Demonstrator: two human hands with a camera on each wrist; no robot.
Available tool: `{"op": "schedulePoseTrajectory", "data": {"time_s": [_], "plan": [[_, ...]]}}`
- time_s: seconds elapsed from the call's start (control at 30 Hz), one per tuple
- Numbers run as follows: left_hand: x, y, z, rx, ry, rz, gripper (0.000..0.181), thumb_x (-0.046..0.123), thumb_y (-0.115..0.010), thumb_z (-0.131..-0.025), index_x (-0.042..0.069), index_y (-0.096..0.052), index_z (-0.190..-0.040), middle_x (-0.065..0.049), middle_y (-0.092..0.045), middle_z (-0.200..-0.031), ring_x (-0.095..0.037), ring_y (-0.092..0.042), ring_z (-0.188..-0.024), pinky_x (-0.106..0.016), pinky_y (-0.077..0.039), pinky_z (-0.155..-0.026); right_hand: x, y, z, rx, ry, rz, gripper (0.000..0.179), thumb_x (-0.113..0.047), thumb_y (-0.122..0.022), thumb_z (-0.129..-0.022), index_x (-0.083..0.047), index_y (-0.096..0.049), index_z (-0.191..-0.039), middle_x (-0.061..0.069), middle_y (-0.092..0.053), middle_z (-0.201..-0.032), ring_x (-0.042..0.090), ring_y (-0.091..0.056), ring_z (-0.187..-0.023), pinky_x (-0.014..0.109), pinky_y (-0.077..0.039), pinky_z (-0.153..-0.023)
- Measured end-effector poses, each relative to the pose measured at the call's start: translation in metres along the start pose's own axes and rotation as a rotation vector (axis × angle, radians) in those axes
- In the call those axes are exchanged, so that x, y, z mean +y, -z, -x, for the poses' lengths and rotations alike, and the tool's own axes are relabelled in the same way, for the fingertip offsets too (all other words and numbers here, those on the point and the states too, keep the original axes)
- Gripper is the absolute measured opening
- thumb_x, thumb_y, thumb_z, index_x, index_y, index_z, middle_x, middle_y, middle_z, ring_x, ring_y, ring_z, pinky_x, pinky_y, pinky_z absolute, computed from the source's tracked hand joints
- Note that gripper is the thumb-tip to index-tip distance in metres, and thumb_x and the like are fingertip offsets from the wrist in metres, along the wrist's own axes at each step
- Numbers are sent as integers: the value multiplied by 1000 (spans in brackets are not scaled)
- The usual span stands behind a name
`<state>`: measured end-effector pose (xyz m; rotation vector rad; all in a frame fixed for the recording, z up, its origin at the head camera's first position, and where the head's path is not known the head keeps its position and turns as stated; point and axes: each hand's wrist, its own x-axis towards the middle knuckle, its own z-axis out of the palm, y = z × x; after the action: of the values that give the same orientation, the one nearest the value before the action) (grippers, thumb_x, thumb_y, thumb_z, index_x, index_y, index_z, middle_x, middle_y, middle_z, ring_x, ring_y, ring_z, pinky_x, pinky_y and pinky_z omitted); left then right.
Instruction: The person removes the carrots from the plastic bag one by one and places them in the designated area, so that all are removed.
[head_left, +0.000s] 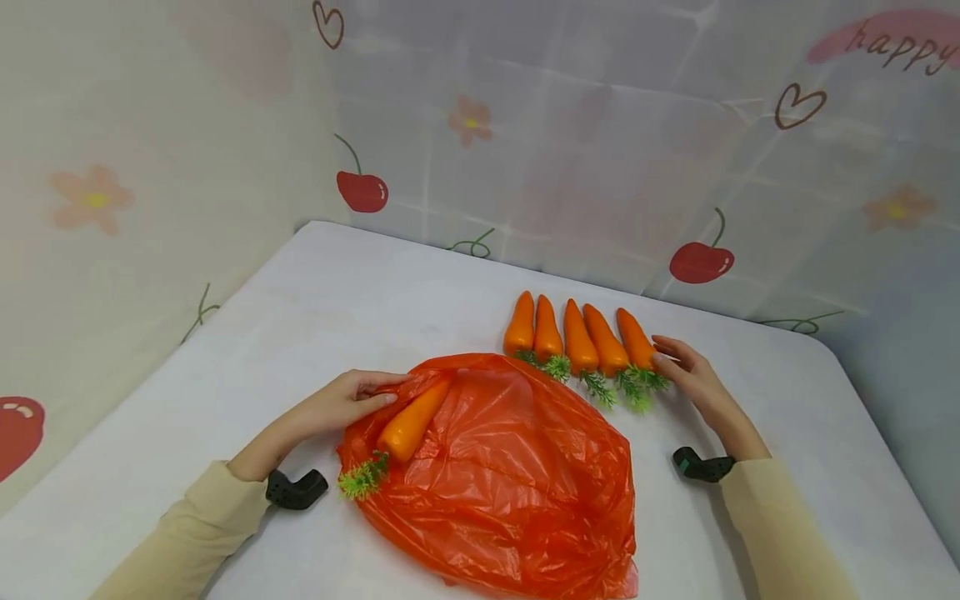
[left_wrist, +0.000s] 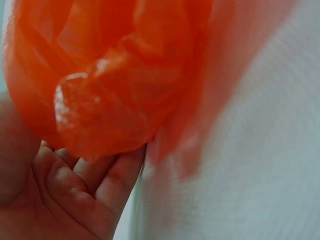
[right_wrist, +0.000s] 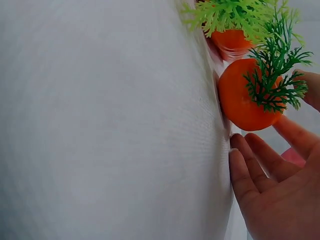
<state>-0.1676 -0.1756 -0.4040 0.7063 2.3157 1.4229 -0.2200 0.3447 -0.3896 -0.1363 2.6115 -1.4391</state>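
Observation:
A red plastic bag (head_left: 517,467) lies spread on the table, its mouth edge in my left hand (head_left: 352,400). In the left wrist view, curled fingers (left_wrist: 107,182) are partly covered by the bag's film (left_wrist: 115,100). One orange toy carrot (head_left: 412,425) lies at the bag's left side, its leafy top over the edge. Beyond the bag, several more carrots stand in a row, tips pointing away. My right hand (head_left: 701,387) is at the rightmost carrot (head_left: 636,337). The right wrist view shows loosely extended fingers beside that carrot's blunt end (right_wrist: 245,100), with the index finger touching or very near it.
The white table (head_left: 300,275) meets a patterned cloth backdrop (head_left: 570,150) behind the carrots, and another cloth (head_left: 135,250) hangs at the left. Black wrist devices (head_left: 297,489) sit under both wrists.

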Motion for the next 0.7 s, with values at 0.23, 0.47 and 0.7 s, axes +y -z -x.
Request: {"op": "schedulePoseTrajectory", "data": {"time_s": [0.23,0.47,0.7], "plan": [[0,-1,1,11,-21,-10,38,14,-55,-96,4,-54,-132,-18,-53,-127,-21,-55,-92,-28,-49,-76,35,11,-6,121,-24,156,74,-55,-45,-93,-12,-24,-149,21,-22,-148,44,-26,-128,66,-24,-93],[-1,-2,1,8,-31,1,38,13,-56,-96,5,-54,-133,-16,-54,-128,-20,-56,-91,-28,-49,-76,54,24,25,229,27,115,63,-54,-46,-93,-36,-23,-149,2,-15,-153,34,-21,-134,67,-23,-93],[0,-1,-1,16,-39,-16,39,16,-55,-96,9,-53,-134,-13,-53,-129,-21,-55,-96,-30,-48,-81,-17,12,101,248,104,140,57,-25,-47,-100,-29,-21,-150,-5,-20,-151,5,-28,-129,17,-35,-91]]}}
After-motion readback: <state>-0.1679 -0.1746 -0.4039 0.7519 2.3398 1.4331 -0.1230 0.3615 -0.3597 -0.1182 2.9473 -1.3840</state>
